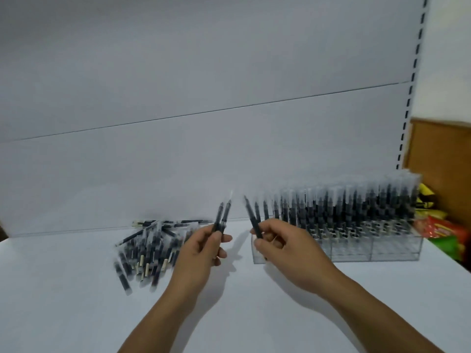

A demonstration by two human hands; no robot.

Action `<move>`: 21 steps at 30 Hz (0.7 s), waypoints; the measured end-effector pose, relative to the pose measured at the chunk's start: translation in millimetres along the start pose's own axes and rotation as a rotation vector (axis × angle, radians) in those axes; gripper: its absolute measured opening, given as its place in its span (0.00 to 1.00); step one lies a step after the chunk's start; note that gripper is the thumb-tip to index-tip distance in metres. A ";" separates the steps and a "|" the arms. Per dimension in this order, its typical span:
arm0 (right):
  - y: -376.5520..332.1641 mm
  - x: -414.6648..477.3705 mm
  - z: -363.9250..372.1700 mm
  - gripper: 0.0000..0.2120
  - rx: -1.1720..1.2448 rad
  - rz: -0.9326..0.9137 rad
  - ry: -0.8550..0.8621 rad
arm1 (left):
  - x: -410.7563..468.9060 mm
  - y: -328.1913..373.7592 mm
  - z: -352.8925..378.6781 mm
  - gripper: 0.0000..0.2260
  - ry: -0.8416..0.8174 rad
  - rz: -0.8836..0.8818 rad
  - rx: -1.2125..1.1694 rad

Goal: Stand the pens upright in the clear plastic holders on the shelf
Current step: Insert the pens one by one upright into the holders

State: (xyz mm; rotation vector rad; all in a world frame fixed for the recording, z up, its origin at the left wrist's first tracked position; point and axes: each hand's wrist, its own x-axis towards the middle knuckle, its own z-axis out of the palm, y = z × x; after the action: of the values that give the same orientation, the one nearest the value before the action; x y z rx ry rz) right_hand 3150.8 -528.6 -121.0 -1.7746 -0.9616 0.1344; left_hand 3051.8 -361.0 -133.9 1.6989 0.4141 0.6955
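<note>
Now left hand [201,250] and right hand [288,248] each pinch pens [222,215], tips rising above grip.

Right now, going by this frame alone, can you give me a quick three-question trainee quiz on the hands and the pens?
1. True or false: the left hand holds nothing.
2. The loose pen pile lies: A) left of the clear holder; B) inside it; C) on top of it.
3. Fill in: the right hand grips dark pens near the holder's ___ end.

Key: 1 false, the left hand pinches two pens; 2 A; 3 left.
</note>
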 end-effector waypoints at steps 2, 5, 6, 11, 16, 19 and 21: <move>7.1 -8.5 -21.3 0.07 0.006 0.012 0.061 | -1.9 4.3 22.0 0.06 -0.052 0.007 -0.070; 20.0 -21.9 -54.5 0.10 0.023 0.060 0.150 | -3.6 9.4 55.3 0.07 -0.169 0.000 -0.153; 24.5 -26.3 -65.6 0.09 0.019 0.071 0.178 | -3.2 11.5 66.3 0.07 -0.203 0.000 -0.168; 43.3 -43.8 -111.7 0.03 0.007 0.099 0.339 | -3.8 23.1 124.6 0.07 -0.323 -0.016 -0.276; 54.8 -50.9 -142.1 0.06 -0.080 0.110 0.472 | -8.9 28.3 177.2 0.07 -0.406 -0.065 -0.399; 60.2 -51.3 -154.8 0.07 -0.095 0.121 0.522 | -13.7 22.5 191.7 0.08 -0.464 -0.119 -0.493; 61.4 -49.5 -160.7 0.04 -0.076 0.128 0.545 | -16.1 14.3 193.0 0.08 -0.482 -0.147 -0.513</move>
State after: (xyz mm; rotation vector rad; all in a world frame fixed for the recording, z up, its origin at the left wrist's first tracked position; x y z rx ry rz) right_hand 3233.0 -687.6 -120.0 -1.8059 -0.4648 -0.2968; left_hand 3162.8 -519.7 -148.4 1.2727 0.0110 0.2351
